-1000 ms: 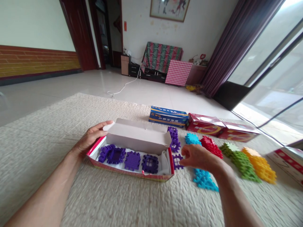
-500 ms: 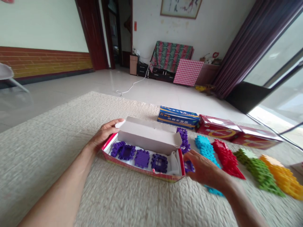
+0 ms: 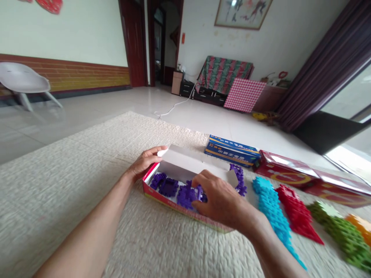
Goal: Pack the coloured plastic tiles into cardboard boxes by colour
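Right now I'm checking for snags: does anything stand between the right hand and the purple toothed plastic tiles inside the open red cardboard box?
Nothing visible does. The right hand is over the open box, at the tiles; the raised white cardboard lid stands along its far side, out of the way.

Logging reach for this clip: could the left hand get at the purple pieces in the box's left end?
Probably yes: the left hand is at the box, whose lid is open, and nothing visible covers those purple pieces.

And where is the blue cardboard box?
Head view, right of centre: the blue box lies beyond the open red-edged cardboard box, left of a glossy red carton.
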